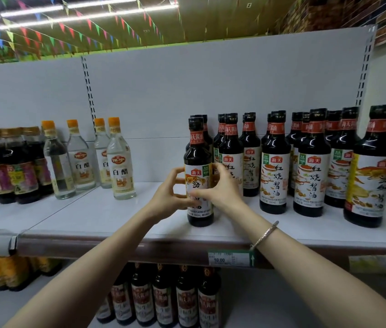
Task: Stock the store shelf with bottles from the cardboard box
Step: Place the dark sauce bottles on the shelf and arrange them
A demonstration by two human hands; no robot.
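A dark soy sauce bottle (199, 147) with a black cap and a white and orange label stands upright near the front of the white shelf (121, 223). My left hand (166, 197) grips its label from the left, fingers curled round the body. My right hand (220, 188) grips it from the right, thumb across the label; a silver bracelet sits on that wrist. One more bottle of the same kind stands right behind it. The cardboard box is out of view.
Rows of dark soy sauce bottles (275, 162) fill the shelf to the right. Clear white vinegar bottles (121, 162) and dark bottles (21, 166) stand to the left, with bare shelf between. A price tag (231, 258) hangs on the shelf edge; more bottles (163, 299) stand on the shelf below.
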